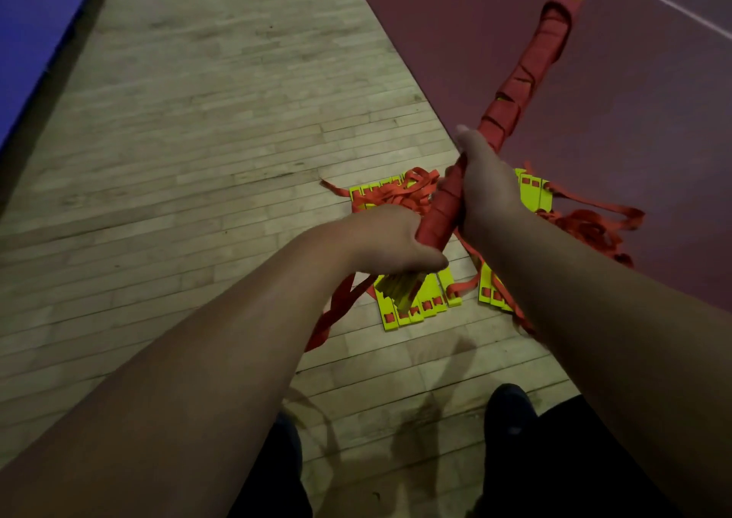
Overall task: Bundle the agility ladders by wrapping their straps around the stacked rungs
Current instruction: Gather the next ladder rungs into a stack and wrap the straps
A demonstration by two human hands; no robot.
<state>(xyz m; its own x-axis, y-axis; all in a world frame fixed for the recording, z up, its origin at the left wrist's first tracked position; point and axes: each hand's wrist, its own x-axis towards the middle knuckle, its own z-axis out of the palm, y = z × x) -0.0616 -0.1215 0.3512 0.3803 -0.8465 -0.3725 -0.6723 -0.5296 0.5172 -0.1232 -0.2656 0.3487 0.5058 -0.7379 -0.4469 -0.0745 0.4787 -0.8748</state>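
One bundle [527,77], wound in strap almost end to end, is held above the floor [198,161], with the left grip [390,240] and right grip [489,188] both clamped around it. Below lie loose ladders [414,305] and tangled straps [594,228], not yet wrapped.

The bundle [527,77] is wound in orange-red strap with dark slanting lines between turns, and yellow-green shows at its far tip. The rungs [412,303] on the floor [198,141] are the same yellow-green with small orange-red squares near their ends, among loose orange-red straps [594,224]. The floor is pale tan wood in narrow planks, maroon on the right with a thin white line [665,0], blue far left.
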